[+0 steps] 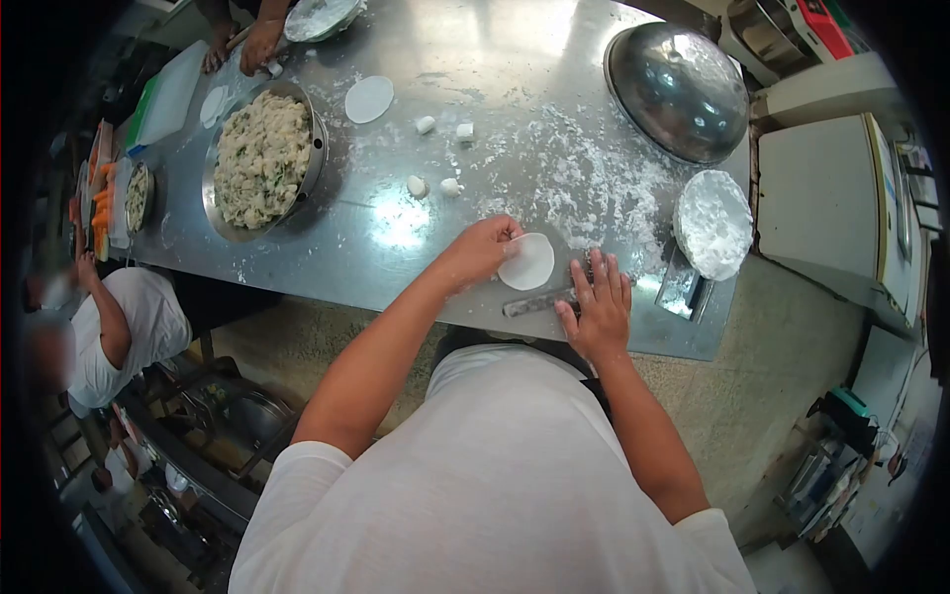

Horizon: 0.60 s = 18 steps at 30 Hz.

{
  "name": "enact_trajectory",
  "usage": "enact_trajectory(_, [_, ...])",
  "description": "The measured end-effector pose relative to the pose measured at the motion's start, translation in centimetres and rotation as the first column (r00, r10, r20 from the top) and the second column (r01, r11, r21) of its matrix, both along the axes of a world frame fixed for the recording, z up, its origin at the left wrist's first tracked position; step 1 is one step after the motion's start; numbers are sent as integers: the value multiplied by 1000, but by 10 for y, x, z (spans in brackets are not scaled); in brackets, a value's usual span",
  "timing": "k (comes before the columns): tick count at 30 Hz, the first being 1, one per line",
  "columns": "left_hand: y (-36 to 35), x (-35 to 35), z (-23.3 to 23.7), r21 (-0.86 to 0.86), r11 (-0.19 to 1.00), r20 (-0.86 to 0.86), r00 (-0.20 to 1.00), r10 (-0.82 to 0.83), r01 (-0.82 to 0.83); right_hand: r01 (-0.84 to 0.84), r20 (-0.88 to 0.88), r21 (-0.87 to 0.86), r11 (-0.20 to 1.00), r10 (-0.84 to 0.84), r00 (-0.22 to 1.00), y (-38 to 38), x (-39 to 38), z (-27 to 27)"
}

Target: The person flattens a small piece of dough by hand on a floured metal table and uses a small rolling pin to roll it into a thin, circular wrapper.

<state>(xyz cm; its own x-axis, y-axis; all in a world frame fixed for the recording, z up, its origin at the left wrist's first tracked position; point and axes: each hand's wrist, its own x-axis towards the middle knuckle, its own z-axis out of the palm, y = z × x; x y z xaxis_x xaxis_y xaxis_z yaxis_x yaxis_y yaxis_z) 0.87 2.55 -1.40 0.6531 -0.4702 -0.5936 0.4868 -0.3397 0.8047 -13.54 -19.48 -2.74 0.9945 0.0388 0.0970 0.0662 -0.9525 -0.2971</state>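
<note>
My left hand (479,252) pinches the left edge of a thin round dough wrapper (527,262) that lies on the metal table. To its right, my right hand (600,305) rests flat with fingers stretched out over the right end of a short rolling pin (534,303). The pin's left end shows just below the wrapper. Several small dough pieces (451,187) sit farther up the table. White flour (594,183) is scattered beyond my right hand.
A large bowl of filling (261,163) stands at the left, near another wrapper (369,99). A domed metal lid (679,91) and a flour bowl (712,225) are at the right. A co-worker's hands (259,45) work at the top left; other people stand at the left.
</note>
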Motion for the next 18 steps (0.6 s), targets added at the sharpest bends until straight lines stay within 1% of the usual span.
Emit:
enact_trajectory(1, [2, 2, 1, 0, 1000, -4, 1000, -9, 9, -8, 5, 8, 1000, 8, 1000, 0, 3, 7])
enact_trajectory(2, [3, 4, 2, -5, 999, 28, 998, -50, 51, 0, 1, 8, 1000, 0, 1000, -1, 21, 6])
enact_trajectory(3, [4, 3, 4, -6, 996, 54, 994, -92, 92, 17, -6, -11, 1000, -17, 1000, 3, 55, 10])
enact_trajectory(4, [1, 2, 14, 0, 995, 50, 994, -96, 96, 31, -8, -27, 999, -31, 999, 6, 78, 10])
enact_trajectory(5, [-8, 4, 29, 144, 983, 281, 948, -149, 112, 28, 0, -21, 999, -28, 1000, 7, 89, 8])
enact_trajectory(6, [-14, 6, 38, 286, 955, 489, 844, -221, 84, 59, 56, -22, 998, -58, 997, 10, 101, 8])
enact_trajectory(7, [-15, 6, 35, 292, 954, 502, 839, -212, 66, 87, 116, -21, 996, -84, 990, 13, 111, 8])
enact_trajectory(8, [-15, 5, 28, 346, 933, 570, 767, -295, 103, 76, 103, 18, 997, -77, 992, 14, 100, 11])
enact_trajectory(9, [-15, 4, 22, 401, 907, 623, 689, -371, 126, 52, 101, 8, 999, -53, 994, 11, 81, 6])
enact_trajectory(10, [-14, -1, 20, 399, 912, 631, 693, -348, 95, 25, 92, -4, 1000, -25, 995, 7, 58, -2])
enact_trajectory(11, [-13, -7, 20, 377, 920, 613, 716, -333, 106, 15, 73, -1, 1000, -15, 997, 2, 36, -5])
enact_trajectory(12, [-10, -9, 20, 354, 927, 594, 737, -323, 121, 10, 52, 3, 1000, -10, 999, -2, 21, -6])
enact_trajectory(13, [-4, -8, 22, 357, 928, 598, 739, -311, 102, -7, 59, 5, 1000, 7, 998, -3, 16, -5])
enact_trajectory(14, [2, -5, 25, 193, 975, 474, 859, -195, 115, 28, 35, -4, 1000, -27, 999, -4, 12, -5])
enact_trajectory(15, [6, 0, 27, 20, 995, 319, 943, -97, 96, 66, 16, -17, 998, -66, 998, -5, 13, -3])
enact_trajectory(16, [12, 9, 32, 18, 996, 329, 940, -93, 92, 75, 13, -33, 997, -75, 997, -3, 15, -3])
enact_trajectory(17, [22, 21, 37, -192, 978, 236, 963, 130, -85, 73, 20, -35, 997, -73, 997, -3, 16, -2])
enact_trajectory(18, [32, 37, 45, -375, 887, 97, 940, 327, -270, 72, 20, -37, 997, -71, 997, -3, 16, -3])
